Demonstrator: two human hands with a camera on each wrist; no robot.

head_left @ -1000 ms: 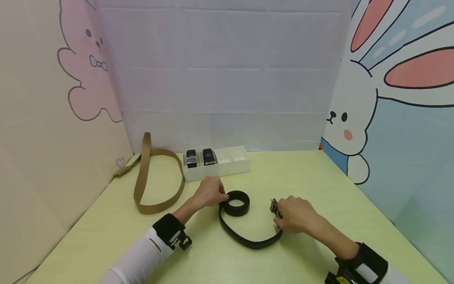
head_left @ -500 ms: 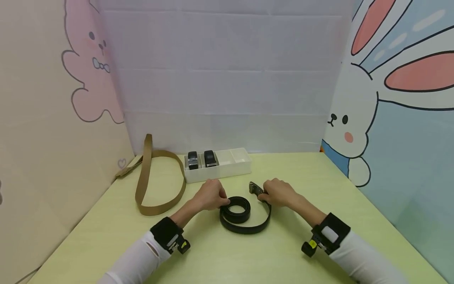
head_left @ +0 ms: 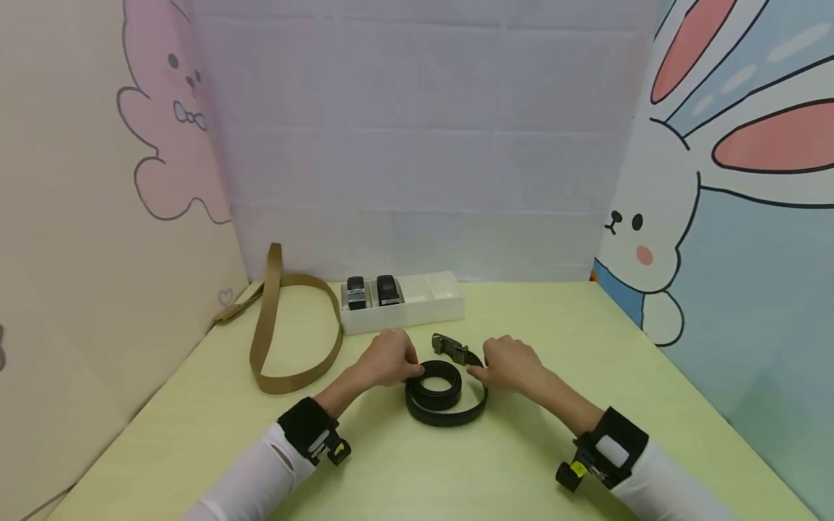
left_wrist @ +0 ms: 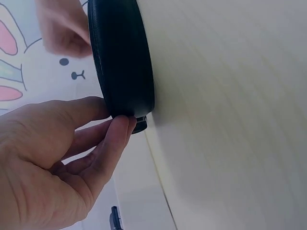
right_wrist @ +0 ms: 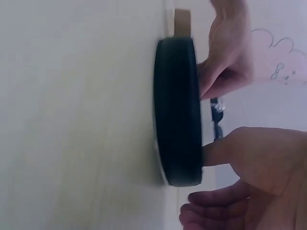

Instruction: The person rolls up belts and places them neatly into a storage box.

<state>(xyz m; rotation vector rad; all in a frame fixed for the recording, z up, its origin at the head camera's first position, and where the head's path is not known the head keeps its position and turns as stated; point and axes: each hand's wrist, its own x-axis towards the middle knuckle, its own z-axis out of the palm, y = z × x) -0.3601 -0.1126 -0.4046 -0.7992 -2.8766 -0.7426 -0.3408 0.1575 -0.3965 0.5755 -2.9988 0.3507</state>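
A black belt stands on its edge on the table, its inner part wound into a round coil and its outer length curving round the front. My left hand pinches the coil's left side between thumb and fingers, as the left wrist view also shows. At the right, my right hand holds the outer length close behind the buckle, the thumb on the inner side; its fingertips are partly hidden in the head view. The metal buckle points left, behind the coil and apart from it.
Behind the hands stands a white divided tray with two rolled black belts in its left compartments. A tan strap lies looped at the left. White cloth closes off the back, and printed panels flank the table.
My right hand has moved left and away from me, bringing the buckle end round behind the coil. The outer loop has tightened. My left hand stays on the coil.
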